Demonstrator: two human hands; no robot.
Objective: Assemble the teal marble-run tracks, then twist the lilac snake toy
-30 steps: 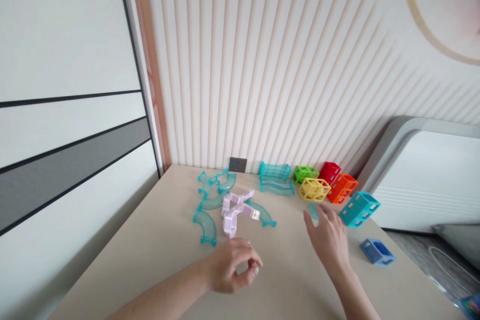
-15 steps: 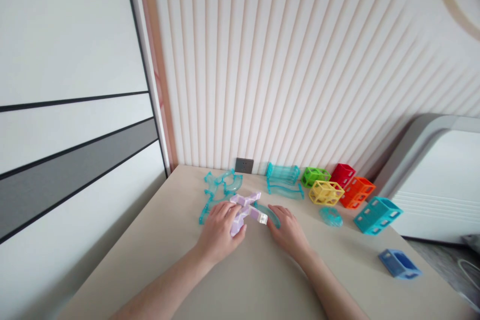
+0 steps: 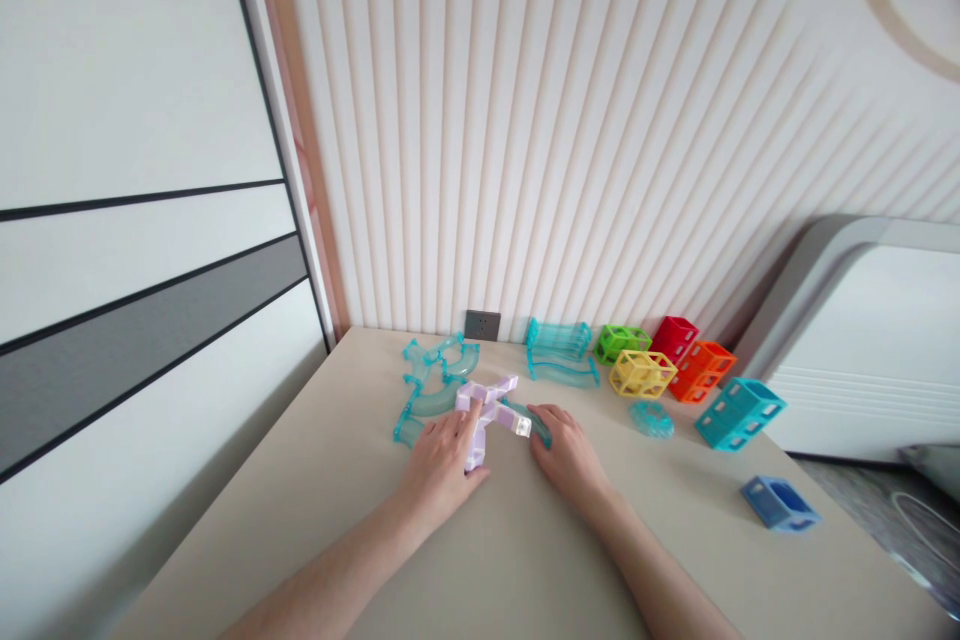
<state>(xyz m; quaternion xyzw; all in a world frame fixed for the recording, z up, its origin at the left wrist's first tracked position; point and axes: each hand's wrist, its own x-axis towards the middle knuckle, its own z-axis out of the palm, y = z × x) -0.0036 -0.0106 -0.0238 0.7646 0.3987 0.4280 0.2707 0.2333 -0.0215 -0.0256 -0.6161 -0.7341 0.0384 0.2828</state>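
Observation:
My left hand [image 3: 441,463] is closed on a lavender-and-white snake puzzle [image 3: 491,408], a bent, blocky chain with a clear tip. Its index finger lies over the puzzle and the thumb stays low at the near side. On the right, my right hand [image 3: 568,450] grips the end of a curved translucent teal track piece [image 3: 537,426] between thumb and fingers. Part of that piece is hidden behind the puzzle and the hand. Beyond my left hand lie several joined-looking curved teal track pieces [image 3: 439,402], partly covered by the fingers.
Straight teal track pieces [image 3: 561,340] lie near the wall socket [image 3: 482,324]. Rightward stand hollow blocks: green [image 3: 622,343], yellow [image 3: 642,375], red [image 3: 674,337], orange [image 3: 702,370], teal [image 3: 740,414] and blue [image 3: 780,504]. A round teal piece [image 3: 651,419] lies among them on the table [image 3: 510,560].
The whole view has shifted slightly, moving the table things a little left and up. My left index finger now reaches farther over the puzzle. Both hands stay at the same pieces.

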